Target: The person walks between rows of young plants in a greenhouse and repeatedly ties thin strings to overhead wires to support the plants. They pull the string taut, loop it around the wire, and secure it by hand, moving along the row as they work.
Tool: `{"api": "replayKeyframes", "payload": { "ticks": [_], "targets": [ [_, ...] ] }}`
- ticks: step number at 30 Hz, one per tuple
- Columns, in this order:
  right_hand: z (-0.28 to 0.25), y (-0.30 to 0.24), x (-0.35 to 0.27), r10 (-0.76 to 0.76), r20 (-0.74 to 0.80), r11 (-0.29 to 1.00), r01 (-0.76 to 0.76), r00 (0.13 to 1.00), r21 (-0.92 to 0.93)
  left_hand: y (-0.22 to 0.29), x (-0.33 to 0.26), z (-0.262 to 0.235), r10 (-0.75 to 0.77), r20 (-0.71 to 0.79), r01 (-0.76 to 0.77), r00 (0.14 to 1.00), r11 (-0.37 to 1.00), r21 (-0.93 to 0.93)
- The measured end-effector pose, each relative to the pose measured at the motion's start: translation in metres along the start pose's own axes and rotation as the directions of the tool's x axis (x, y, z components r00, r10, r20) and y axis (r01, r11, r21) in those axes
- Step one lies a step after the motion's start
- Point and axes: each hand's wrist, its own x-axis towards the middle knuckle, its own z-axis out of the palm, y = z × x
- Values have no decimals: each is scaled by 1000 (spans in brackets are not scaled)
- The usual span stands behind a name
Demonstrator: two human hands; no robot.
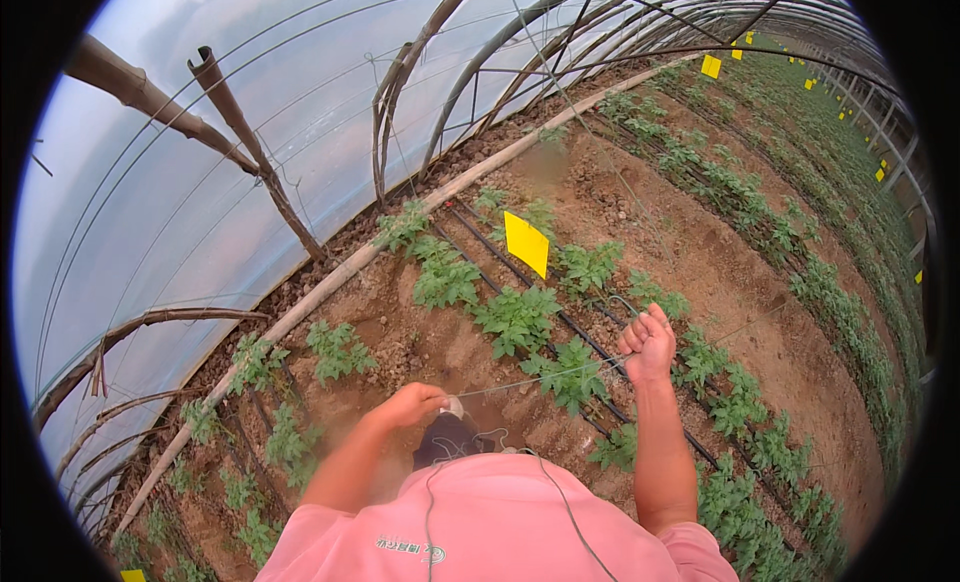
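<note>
Fingers of the right hand (647, 344) are curled into a loose fist around a thin pale string (545, 380), which passes through the fist and climbs on as a faint line toward the hoops overhead. Fingers of the left hand (412, 404) are pinched shut on the same string's near end, where a small pale knot or bit of spool shows at the fingertips; exactly which, I cannot tell. Between the two hands the string runs taut, its long axis lying nearly level from left to right and rising slightly toward the right fist. That fist sits farther out and higher, nearer the plants; the left stays close to the pink shirt (500, 527).

Directly under the stretched span stands a young tomato plant (572, 374), its top leaves just below the string. Beside it, black drip hoses (500, 262) run along the bed, parallel to the row of seedlings. A yellow sticky card (526, 243) hangs beyond the hands, above the row. Bare brown soil (700, 252) lies to the right as a path, with more green rows past it. To the left, a pale pipe (340, 274) edges the bed beneath the plastic tunnel wall (200, 212) and its rusty arched poles (255, 152). Nothing blocks the string except the foliage beneath it.
</note>
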Motion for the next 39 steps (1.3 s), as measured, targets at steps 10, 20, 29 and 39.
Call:
{"api": "replayKeyframes", "payload": {
  "ticks": [10, 20, 29, 39],
  "targets": [
    [5, -60, 43, -246, -211, 968, 228, 946, -106, -120, -107, -96, -213, -162, 210, 963, 977, -34],
    [-20, -84, 120, -544, -409, 836, 432, 732, -338, -217, -241, -117, -631, -96, 352, 770, 545, -761],
    [-10, -108, 162, -729, -313, 663, 515, 609, -542, -260, -290, -154, -734, -149, 293, 663, 438, -850],
    [-28, -170, 208, -902, -172, 360, 471, 395, -805, -321, -324, -174, -887, -324, 99, 330, 373, -922]
  ]
}}
